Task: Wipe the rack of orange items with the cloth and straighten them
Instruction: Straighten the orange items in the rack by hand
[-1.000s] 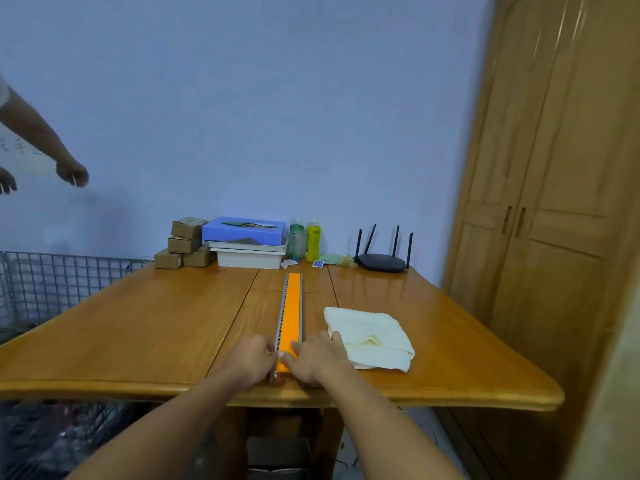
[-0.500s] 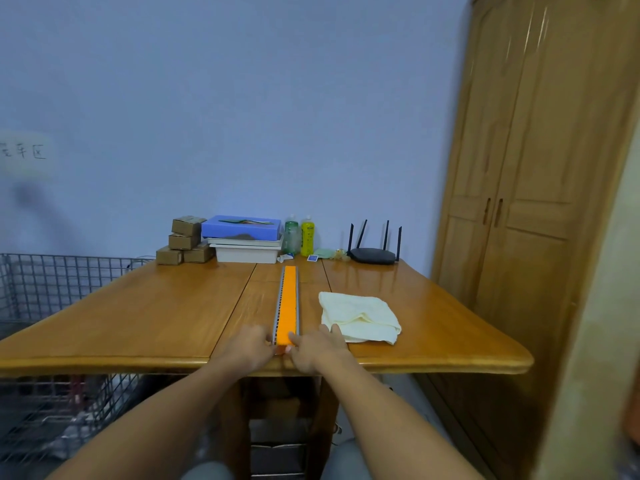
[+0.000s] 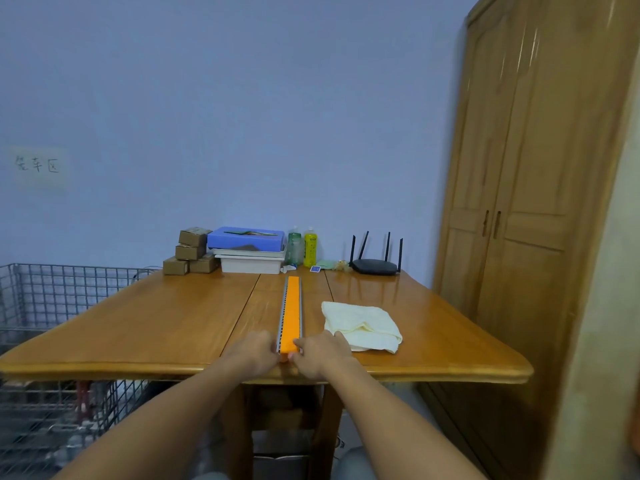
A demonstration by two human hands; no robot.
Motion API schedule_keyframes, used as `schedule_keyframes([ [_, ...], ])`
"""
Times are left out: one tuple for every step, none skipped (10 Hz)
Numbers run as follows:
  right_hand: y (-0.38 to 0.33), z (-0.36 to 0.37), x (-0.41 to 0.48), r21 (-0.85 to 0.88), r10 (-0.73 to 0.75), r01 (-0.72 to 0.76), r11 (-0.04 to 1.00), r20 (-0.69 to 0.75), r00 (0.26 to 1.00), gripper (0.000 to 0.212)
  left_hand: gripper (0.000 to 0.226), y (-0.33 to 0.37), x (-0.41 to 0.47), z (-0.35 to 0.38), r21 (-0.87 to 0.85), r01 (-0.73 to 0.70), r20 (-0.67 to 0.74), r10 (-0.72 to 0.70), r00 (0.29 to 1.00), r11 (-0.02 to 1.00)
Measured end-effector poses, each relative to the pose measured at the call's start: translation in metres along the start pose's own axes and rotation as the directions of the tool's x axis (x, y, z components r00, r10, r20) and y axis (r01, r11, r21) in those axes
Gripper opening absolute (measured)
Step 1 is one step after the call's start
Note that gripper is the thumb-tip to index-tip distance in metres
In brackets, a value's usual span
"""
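A long narrow grey rack [image 3: 281, 308] filled with orange items [image 3: 292, 313] lies lengthwise down the middle of the wooden table [image 3: 145, 327]. My left hand [image 3: 254, 351] grips the rack's near end from the left side. My right hand [image 3: 320, 351] grips that same end from the right. A folded cream cloth [image 3: 362, 325] rests on the table just right of the rack, beside my right hand and untouched.
Along the far table edge stand small cardboard boxes [image 3: 190, 251], a blue box on white trays [image 3: 247, 249], two bottles [image 3: 303, 245] and a black router [image 3: 374, 263]. A wire cage [image 3: 52, 306] sits left of the table, a wooden wardrobe [image 3: 519, 202] to the right.
The view has pulled back from the table. Another person's arm at the left edge is gone from view. Both hands stay on the rack's near end.
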State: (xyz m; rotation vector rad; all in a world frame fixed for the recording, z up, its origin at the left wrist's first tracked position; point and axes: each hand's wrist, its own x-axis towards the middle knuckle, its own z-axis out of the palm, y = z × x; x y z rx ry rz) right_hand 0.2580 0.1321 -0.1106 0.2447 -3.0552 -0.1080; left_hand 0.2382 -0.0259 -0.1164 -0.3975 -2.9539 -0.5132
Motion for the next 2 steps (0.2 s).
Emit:
schedule_keyframes([
  [0.006,-0.007,0.010,0.062,0.020,-0.015,0.998,-0.085,0.996,0.048,0.013,-0.003,0.010,-0.004,0.031,0.040,-0.009,-0.040,0.999,0.999],
  [0.014,-0.017,0.019,0.102,0.050,-0.038,0.994,-0.128,0.991,0.045,0.013,-0.007,0.028,-0.009,0.049,0.051,-0.012,-0.050,0.999,0.998],
])
